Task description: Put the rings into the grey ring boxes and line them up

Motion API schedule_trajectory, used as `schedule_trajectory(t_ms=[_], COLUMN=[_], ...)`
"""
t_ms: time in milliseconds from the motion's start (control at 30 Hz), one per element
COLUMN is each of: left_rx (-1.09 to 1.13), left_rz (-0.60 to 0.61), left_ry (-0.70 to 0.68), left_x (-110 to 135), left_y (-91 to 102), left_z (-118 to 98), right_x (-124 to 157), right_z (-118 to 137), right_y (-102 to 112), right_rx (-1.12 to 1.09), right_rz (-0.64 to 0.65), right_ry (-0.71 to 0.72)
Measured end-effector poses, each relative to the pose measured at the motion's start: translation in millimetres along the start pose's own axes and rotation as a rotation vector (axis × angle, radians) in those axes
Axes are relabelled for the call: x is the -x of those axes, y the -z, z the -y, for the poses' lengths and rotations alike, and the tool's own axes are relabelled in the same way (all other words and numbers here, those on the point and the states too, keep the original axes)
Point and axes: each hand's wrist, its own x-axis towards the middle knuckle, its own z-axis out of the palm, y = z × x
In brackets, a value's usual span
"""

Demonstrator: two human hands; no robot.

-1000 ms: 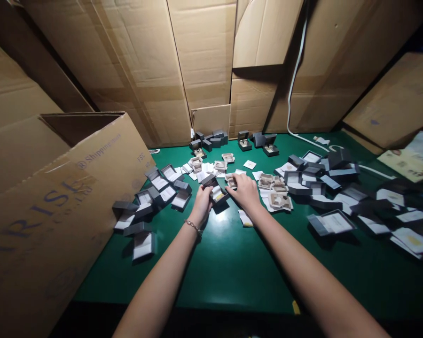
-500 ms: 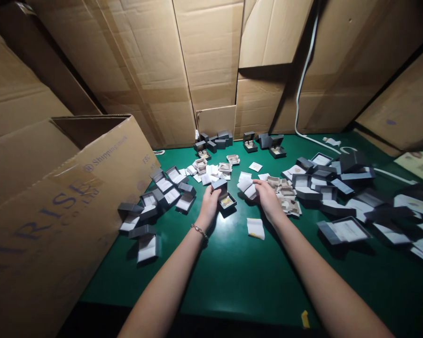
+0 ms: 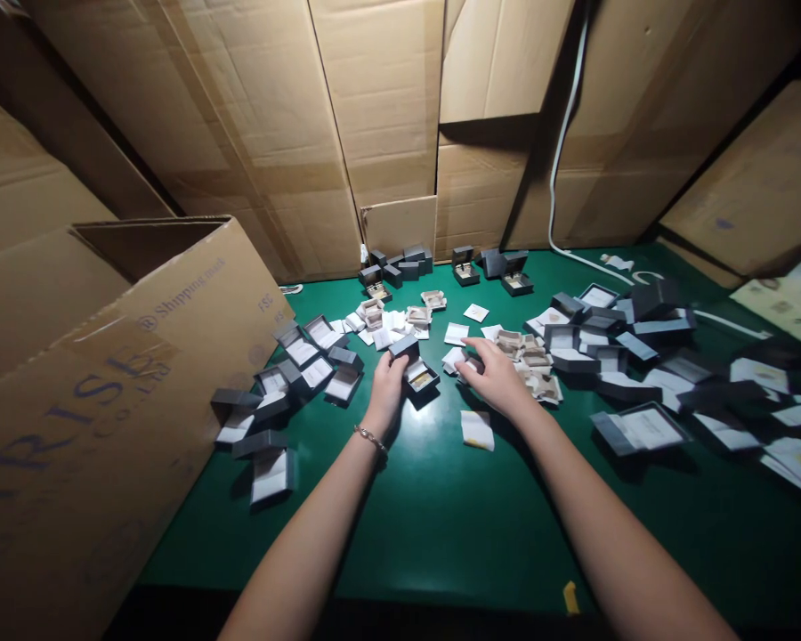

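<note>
My left hand (image 3: 388, 383) grips the raised lid of a small dark hinged box (image 3: 422, 379), whose base shows a pale lining with a yellowish patch. To the right, my right hand (image 3: 492, 369) has its fingers apart over white folded papers (image 3: 452, 360), touching or just above them. One flat white card (image 3: 457, 333) lies just beyond its fingertips. Pale grey-beige tray-like inserts (image 3: 538, 356) sit beside that hand, partly hidden by it. Nearer to me, a white paper square with a yellow edge (image 3: 476, 430) lies on the green table (image 3: 414, 499).
A large cardboard carton (image 3: 173, 356) stands at the left. Open dark boxes (image 3: 271, 476) spread beside it, and more dark boxes (image 3: 641, 427) pile up at the right. Small closed boxes (image 3: 410, 267) stand at the back before cardboard sheets. A white cable (image 3: 561, 169) hangs down at the right.
My right hand has let go of the white folded paper, and its fingers have spread. A white card now lies separately beyond them. The left hand still holds the box; the view has shifted slightly.
</note>
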Motion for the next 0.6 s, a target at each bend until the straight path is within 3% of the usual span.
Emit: schedule_trajectory(t_ms=[200,600], left_rx=[-0.007,0.117], left_rz=[-0.021,-0.001], left_ry=[0.018,0.086], left_x=[0,1], left_y=[0.0,-1.4], left_z=[-2,-10], right_x=[5,4], right_z=[-2,-7], right_y=[-5,-17], right_rx=[0.052,0.090], right_rz=[0.101,0.035], right_ry=[0.007,-0.008])
